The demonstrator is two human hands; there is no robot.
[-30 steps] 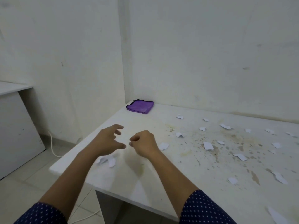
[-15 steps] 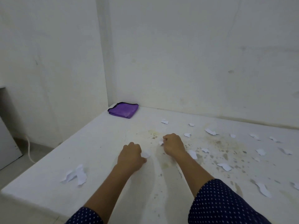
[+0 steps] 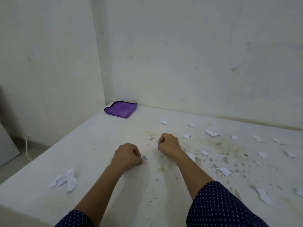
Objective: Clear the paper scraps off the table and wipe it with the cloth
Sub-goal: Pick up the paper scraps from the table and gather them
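Pinches a small torn white scrap [image 3: 145, 158] with the curled fingertips of the left grip [image 3: 127, 155], the paper poking out rightward, low over the bench [image 3: 98, 145]. Curls the right grip [image 3: 168, 144] into a fist just beyond; cannot tell whether paper sits inside. Has more ragged paper scraps [image 3: 223, 171] lying flat across the brown-speckled right half. Has the cloth [image 3: 121, 109], purple, plush, folded square with dark trim, flat in the far left corner.
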